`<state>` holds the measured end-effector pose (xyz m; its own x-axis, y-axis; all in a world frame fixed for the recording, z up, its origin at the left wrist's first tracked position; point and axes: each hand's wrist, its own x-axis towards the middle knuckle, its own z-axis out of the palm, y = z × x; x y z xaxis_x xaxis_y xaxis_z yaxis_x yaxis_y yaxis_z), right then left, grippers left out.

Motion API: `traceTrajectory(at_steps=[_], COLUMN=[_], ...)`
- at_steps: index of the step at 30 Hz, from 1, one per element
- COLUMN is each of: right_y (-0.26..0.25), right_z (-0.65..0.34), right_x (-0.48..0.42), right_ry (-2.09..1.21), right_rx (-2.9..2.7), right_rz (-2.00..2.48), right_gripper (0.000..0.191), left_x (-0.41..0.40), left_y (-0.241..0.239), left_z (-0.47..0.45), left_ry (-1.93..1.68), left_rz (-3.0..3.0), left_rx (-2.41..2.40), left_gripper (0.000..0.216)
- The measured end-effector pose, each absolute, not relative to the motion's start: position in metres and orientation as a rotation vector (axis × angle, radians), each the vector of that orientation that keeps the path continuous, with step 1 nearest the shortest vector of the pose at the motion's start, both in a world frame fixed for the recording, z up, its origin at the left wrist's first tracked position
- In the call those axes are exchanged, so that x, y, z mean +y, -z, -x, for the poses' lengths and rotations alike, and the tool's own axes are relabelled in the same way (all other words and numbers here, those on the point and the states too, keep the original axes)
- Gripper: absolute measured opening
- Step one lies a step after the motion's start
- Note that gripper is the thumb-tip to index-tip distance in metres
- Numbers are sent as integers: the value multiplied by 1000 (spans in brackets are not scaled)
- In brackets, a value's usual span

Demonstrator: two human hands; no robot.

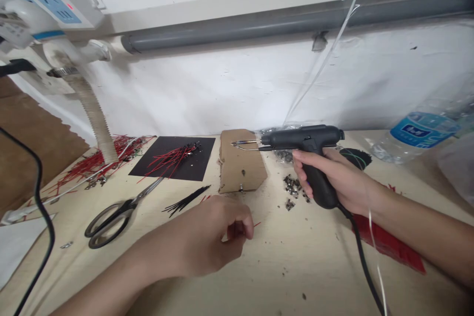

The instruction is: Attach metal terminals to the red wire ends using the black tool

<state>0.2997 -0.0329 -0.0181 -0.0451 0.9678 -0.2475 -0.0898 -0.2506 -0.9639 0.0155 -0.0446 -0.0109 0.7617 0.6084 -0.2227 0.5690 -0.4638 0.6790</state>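
Note:
My right hand is wrapped round the grip of a black soldering gun. The gun's tip and thin solder feed tube point left over a piece of cardboard. In the middle front, my left hand is closed in a pinch. A short end of red wire pokes out past its fingertips; the rest is hidden by the hand. A tiny metal part lies at the cardboard's near edge. Just beyond my left wrist is a bundle of black wires.
Scissors lie at left. Red wires rest on a black sheet, with a larger red wire pile beyond. Small metal parts sit beside the cardboard. A plastic bottle lies at right. Solder wire hangs down.

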Motion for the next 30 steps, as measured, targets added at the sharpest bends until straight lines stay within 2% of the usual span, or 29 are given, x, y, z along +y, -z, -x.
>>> traceTrajectory(at_steps=[30], right_y=[17], right_z=[-300], right_x=[-32], right_ry=[-1468], right_rx=[-1070], right_rz=[1303], right_gripper=[42], left_x=[-46], left_y=[11], left_z=[-15], left_ry=[-61], left_rz=[-2182], left_rx=[872], left_gripper=[27])
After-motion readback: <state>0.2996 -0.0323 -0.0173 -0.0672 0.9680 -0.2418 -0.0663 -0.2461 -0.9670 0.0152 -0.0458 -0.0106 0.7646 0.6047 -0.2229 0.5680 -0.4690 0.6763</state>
